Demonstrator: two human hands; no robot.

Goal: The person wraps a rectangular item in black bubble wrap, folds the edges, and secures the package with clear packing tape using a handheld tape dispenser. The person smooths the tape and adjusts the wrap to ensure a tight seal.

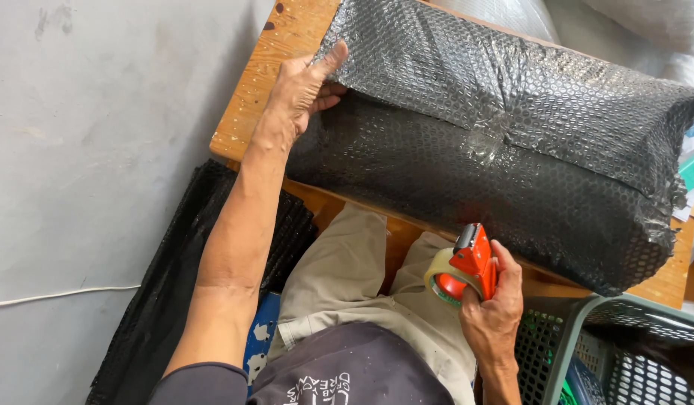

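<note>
A long dark package wrapped in bubble wrap (512, 150) lies across a wooden table (253, 82). My left hand (305, 86) presses flat on the wrap's overlapping flap at the package's left end. My right hand (493, 307) grips an orange tape dispenser (467, 266) with a roll of clear tape, held just below the package's near edge. A strip of clear tape (488, 139) shines on the seam at the middle of the package.
A green plastic basket (609, 352) stands at the lower right beside my right arm. Black mesh sheets (167, 300) lie on the grey floor to the left, and a white cable (54, 295) runs across it. White bags (647, 30) sit beyond the table.
</note>
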